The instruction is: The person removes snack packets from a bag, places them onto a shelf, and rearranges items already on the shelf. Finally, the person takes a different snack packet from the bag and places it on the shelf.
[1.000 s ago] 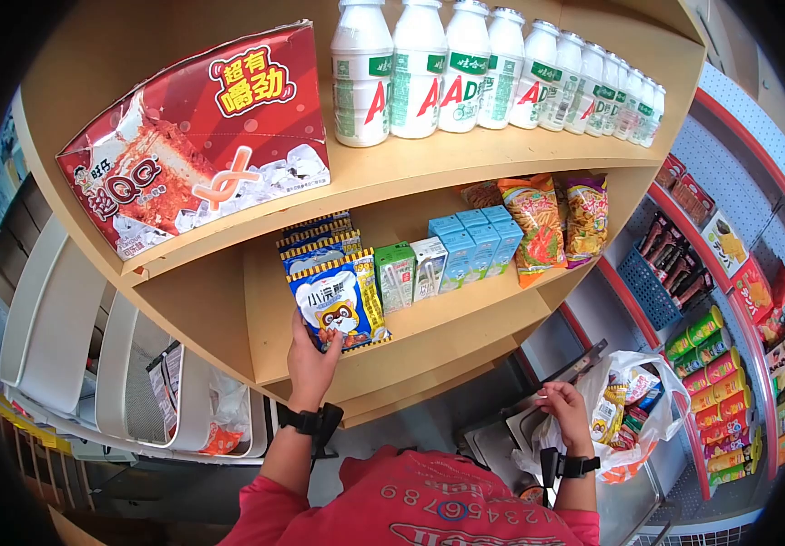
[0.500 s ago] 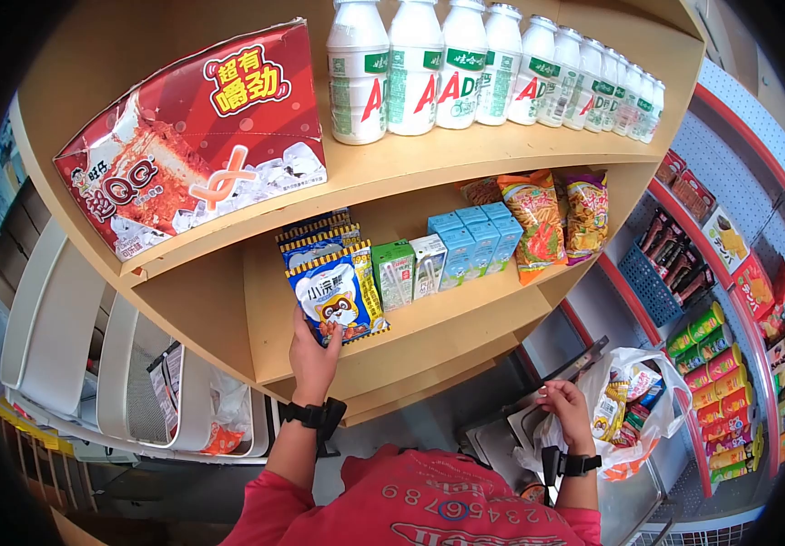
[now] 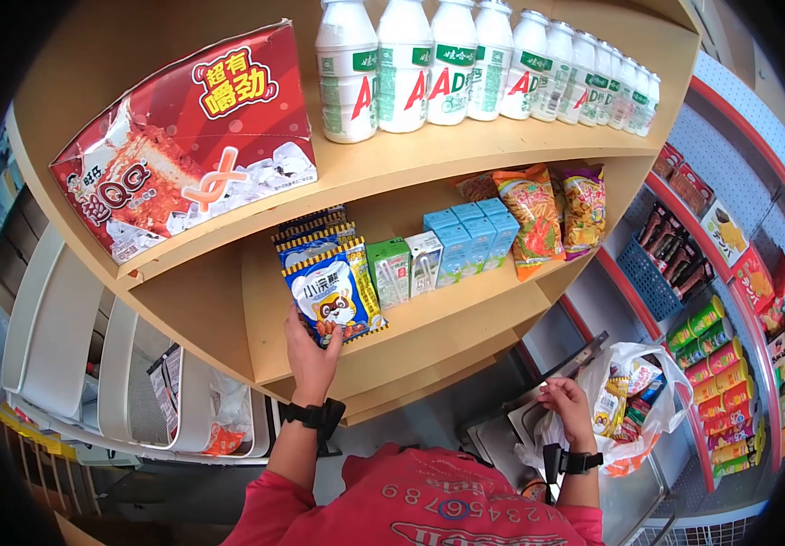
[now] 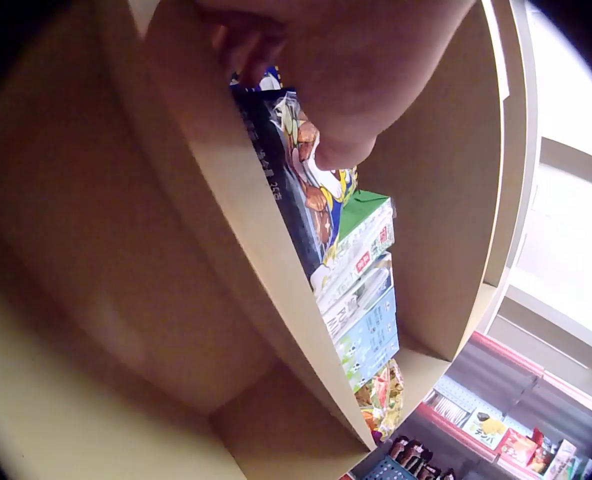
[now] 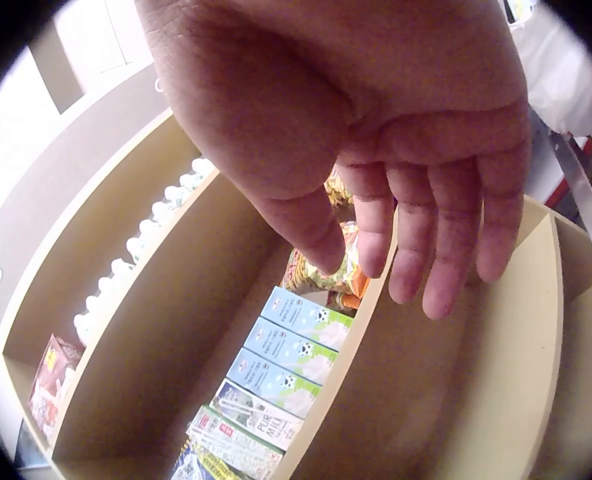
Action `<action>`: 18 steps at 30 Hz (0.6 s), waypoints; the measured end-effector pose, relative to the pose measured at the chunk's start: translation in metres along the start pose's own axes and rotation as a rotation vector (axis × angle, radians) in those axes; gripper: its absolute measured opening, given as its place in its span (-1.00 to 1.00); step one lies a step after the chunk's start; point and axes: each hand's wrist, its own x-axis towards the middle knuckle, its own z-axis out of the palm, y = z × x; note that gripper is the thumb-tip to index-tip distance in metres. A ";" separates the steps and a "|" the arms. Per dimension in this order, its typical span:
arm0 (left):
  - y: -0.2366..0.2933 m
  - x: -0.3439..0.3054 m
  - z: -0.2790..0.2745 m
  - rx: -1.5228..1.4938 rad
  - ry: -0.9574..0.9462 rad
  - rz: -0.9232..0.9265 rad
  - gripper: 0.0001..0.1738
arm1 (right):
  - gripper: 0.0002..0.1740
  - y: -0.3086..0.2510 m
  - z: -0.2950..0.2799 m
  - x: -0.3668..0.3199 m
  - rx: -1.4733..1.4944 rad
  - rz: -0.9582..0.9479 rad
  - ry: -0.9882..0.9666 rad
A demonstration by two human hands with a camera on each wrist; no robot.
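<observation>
My left hand [image 3: 312, 357] holds the lower left corner of the front blue-and-white snack bag [image 3: 330, 291], thumb across its face and fingers at its side. This bag, with a raccoon-like face printed on it, stands at the shelf's front edge. More bags of the same kind [image 3: 306, 221] are lined up behind it. In the left wrist view the thumb overlaps the bag's printed front [image 4: 311, 170]. My right hand [image 3: 570, 409] holds nothing and hangs beside the white plastic bag [image 3: 670, 400] of snacks. The right wrist view shows its fingers loosely extended.
Milk cartons [image 3: 390, 271], blue cartons [image 3: 465, 241] and noodle snack bags [image 3: 531, 218] share the shelf. Above stand a red box [image 3: 187, 146] and a row of white bottles [image 3: 451, 68]. White baskets [image 3: 128, 364] are at left, a snack rack [image 3: 715, 391] at right.
The front snack bag has shifted slightly in my left hand, with more of the yellow edge behind it showing at right. The right hand stays almost still.
</observation>
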 end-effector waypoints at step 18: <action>0.030 -0.010 0.020 0.013 0.004 0.628 -0.75 | -0.77 0.021 -0.042 -0.014 0.125 -0.109 0.044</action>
